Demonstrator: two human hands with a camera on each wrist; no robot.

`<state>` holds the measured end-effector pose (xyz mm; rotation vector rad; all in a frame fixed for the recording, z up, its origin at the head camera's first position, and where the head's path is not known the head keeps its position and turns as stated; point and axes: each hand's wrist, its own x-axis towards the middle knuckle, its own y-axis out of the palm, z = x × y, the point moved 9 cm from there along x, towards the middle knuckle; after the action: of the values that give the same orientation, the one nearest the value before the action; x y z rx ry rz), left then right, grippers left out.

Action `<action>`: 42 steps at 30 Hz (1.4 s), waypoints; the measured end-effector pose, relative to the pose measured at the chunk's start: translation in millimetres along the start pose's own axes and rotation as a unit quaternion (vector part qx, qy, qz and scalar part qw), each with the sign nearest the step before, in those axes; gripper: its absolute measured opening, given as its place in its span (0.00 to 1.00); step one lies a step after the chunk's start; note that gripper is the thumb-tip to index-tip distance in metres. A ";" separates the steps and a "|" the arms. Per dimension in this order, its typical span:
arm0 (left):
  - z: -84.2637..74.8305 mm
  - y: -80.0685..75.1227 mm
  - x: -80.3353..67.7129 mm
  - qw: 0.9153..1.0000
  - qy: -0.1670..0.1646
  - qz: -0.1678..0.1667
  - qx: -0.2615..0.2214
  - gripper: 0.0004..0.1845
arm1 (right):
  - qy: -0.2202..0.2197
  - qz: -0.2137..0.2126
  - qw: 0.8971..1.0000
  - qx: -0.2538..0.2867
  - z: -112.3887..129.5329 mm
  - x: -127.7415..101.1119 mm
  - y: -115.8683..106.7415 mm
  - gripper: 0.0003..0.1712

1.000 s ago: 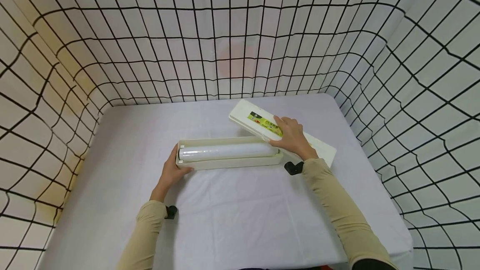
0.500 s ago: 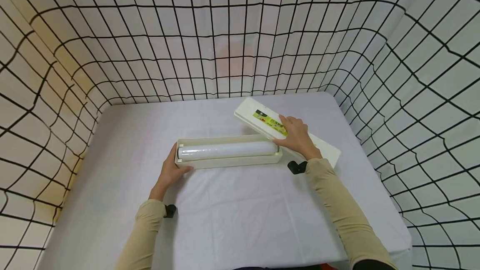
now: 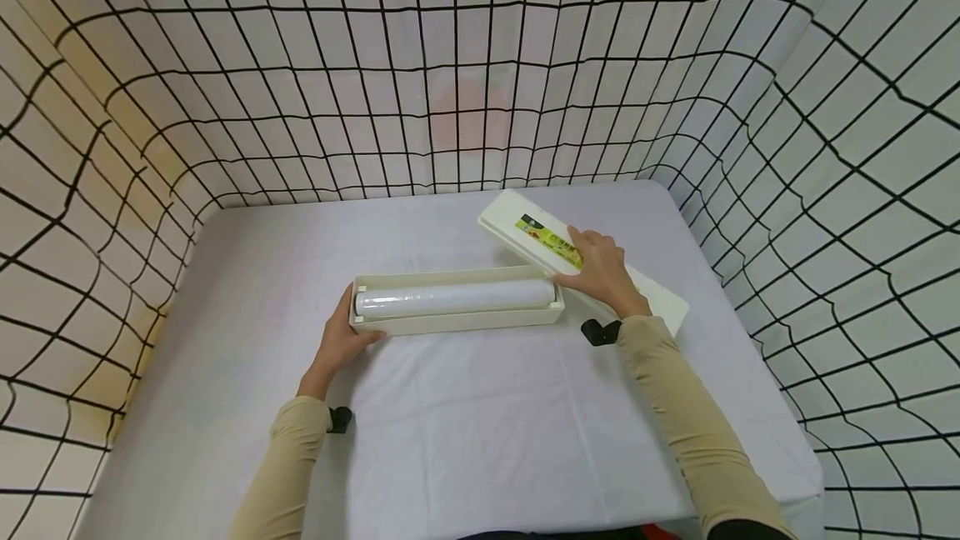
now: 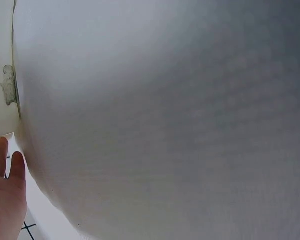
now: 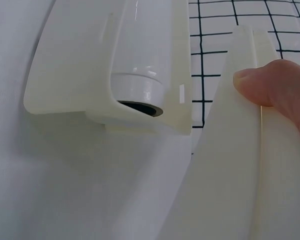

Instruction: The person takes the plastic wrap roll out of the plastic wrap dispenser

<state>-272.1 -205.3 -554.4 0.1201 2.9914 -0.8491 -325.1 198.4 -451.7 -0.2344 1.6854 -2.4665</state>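
A long cream dispenser box [image 3: 457, 325] lies open across the middle of the white table, with a roll of clear film [image 3: 453, 298] inside it. My left hand [image 3: 352, 319] grips the box's left end, thumb on the front wall. The box's flat cream lid [image 3: 510, 219], with a yellow label [image 3: 549, 242], lies slanted behind the box's right end. My right hand [image 3: 581, 261] holds the lid, fingers on top. In the right wrist view my thumb [image 5: 272, 87] presses the lid [image 5: 225, 190] edge beside the roll's end [image 5: 140, 92]. The left wrist view shows mostly cloth and my left hand [image 4: 5, 190].
A white cloth covers the table [image 3: 480, 432]. Sheets with a black grid [image 3: 450, 90] wall it in at the back and both sides. Black wrist mounts [image 3: 600, 330] sit on both tan sleeves. The table's front edge runs near my elbows.
My right hand has drawn the lid to the right and a little farther back, away from the box. The box, the roll and my left hand have stayed in place.
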 end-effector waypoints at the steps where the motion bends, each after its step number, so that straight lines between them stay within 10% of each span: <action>1: 0.7 0.2 -0.1 1.000 -0.002 0.000 0.000 0.58 | 0.003 0.002 1.000 -0.001 -1.7 -0.1 0.2 0.54; 42: -4.2 -1.0 -0.3 1.000 0.005 0.006 -0.003 0.57 | 0.067 -0.032 0.997 0.012 -59.1 -18.8 -26.0 0.54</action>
<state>-271.9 -203.9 -550.3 0.1417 2.9996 -0.8414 -319.9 265.4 -449.5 -0.1252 1.7240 -2.6018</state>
